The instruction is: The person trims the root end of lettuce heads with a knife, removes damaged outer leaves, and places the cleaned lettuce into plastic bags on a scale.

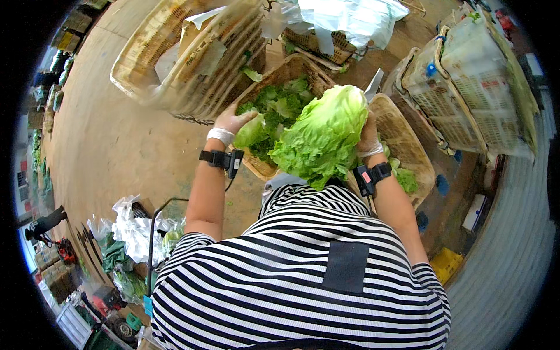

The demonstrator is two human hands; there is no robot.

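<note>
A large head of green leaf lettuce (323,131) is in my right hand (368,133), which grips its right side in a clear glove. My left hand (234,121), also gloved, is by the left rim of a plastic crate (315,74), its thumb apart and nothing seen in its grasp. Inside that crate lie loose lettuce leaves (284,103). The held lettuce hides the crate's right part. To the right stands a second crate (400,131), tilted in view, with some lettuce pieces (406,179) in it.
Stacked yellowish crates (210,65) rise at the upper left. White plastic sheeting (345,19) covers crates at the top. More tall crates (468,83) stand at the right, near a corrugated wall (512,227). Plastic bags (135,227) and a metal handle (153,232) are at the lower left.
</note>
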